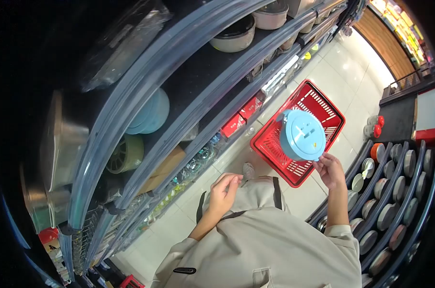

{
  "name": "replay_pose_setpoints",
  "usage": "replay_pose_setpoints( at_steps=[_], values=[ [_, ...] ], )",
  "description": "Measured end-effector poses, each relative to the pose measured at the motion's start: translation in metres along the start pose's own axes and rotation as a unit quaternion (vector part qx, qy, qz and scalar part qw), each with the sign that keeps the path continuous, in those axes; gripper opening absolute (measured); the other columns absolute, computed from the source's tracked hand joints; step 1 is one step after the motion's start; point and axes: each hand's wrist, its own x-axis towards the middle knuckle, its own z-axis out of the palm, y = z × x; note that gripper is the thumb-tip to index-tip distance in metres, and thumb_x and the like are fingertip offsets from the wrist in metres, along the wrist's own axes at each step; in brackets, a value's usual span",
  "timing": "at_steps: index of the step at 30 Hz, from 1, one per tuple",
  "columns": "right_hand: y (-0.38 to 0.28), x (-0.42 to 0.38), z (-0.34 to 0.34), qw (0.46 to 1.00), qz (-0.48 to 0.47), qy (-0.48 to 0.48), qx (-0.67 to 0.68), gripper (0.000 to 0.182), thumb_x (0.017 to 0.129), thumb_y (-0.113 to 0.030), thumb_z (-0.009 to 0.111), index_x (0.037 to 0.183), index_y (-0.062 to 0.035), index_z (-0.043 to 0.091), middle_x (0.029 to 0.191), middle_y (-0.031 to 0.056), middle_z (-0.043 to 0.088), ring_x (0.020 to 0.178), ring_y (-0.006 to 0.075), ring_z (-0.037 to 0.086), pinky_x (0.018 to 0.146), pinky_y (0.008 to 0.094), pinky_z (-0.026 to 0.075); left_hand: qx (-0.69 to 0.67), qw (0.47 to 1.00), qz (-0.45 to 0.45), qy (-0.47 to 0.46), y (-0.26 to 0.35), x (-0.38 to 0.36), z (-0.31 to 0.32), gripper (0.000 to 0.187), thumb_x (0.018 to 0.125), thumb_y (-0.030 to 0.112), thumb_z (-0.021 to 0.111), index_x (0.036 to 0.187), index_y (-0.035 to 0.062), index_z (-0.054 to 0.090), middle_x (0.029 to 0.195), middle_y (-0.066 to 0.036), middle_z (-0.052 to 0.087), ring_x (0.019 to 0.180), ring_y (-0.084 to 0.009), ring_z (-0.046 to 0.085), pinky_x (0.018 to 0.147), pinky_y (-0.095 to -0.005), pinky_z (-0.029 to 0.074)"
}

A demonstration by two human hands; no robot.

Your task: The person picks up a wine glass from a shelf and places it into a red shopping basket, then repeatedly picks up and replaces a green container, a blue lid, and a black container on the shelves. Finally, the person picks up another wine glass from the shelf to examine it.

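Holding the light-blue lidded container [303, 135] by its edge in the right hand [331, 172], fingertips pinched, above the red shopping basket [261, 144]. Holding the left hand [223, 193] loosely curled, nearer the body than the basket. Standing on tiled floor [341, 62] near the basket, with shelves [191, 79] left of it and dish racks [412, 193] right.

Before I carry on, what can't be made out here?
All in the head view:
- Inside of the blue container: hidden by its lid.
- Part of the red basket: behind the container.
- Left hand's palm: turned away.
- Print on the red box: too small.
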Motion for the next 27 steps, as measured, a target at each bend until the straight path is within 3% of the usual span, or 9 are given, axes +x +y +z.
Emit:
replay_pose_setpoints(
  at_steps=[7, 12, 17, 27],
  values=[
    [-0.027, -0.032, 0.122, 0.988, -0.058, -0.135, 0.035, 0.024, 0.093, -0.002, 0.044, 0.113, 0.0095, 0.051, 0.105, 0.0109, 0.061, 0.094, 0.0151, 0.061, 0.081, 0.0248, 0.054, 0.009, 0.997, 0.050, 0.057, -0.002, -0.021, -0.053, 0.014, 0.091, 0.004, 0.052, 0.093, -0.0037, 0.063, 0.086, -0.011, 0.063, 0.075, -0.0161, 0.063, 0.069, -0.0267, 0.049],
    [-0.031, -0.031, 0.195, 0.983, -0.084, -0.158, 0.036, 0.021, 0.093, 0.000, 0.043, 0.110, 0.0105, 0.050, 0.106, 0.0146, 0.059, 0.096, 0.0195, 0.060, 0.089, 0.0294, 0.052, -0.004, 0.990, 0.030, 0.138, -0.009, -0.061, -0.096, 0.015, 0.091, 0.005, 0.051, 0.093, -0.0041, 0.063, 0.085, -0.011, 0.063, 0.076, -0.0167, 0.063, 0.069, -0.0266, 0.048],
    [-0.031, -0.010, 0.256, 0.981, -0.094, -0.154, 0.072, 0.020, 0.093, 0.002, 0.041, 0.109, 0.0138, 0.046, 0.109, 0.0185, 0.054, 0.099, 0.0249, 0.058, 0.093, 0.0317, 0.051, -0.012, 0.984, 0.006, 0.179, -0.024, -0.106, -0.135, 0.020, 0.094, 0.007, 0.046, 0.090, -0.0064, 0.061, 0.087, -0.010, 0.061, 0.077, -0.0152, 0.060, 0.073, -0.0266, 0.046],
    [-0.016, 0.028, 0.360, 0.976, -0.157, -0.099, 0.112, 0.013, 0.088, 0.008, 0.043, 0.099, 0.0112, 0.046, 0.102, 0.0160, 0.050, 0.090, 0.0258, 0.058, 0.083, 0.0353, 0.057, -0.052, 0.955, -0.036, 0.289, -0.057, -0.179, -0.198, 0.021, 0.094, 0.010, 0.048, 0.091, -0.0059, 0.061, 0.088, -0.011, 0.063, 0.078, -0.0161, 0.061, 0.072, -0.0280, 0.047]
  ],
)
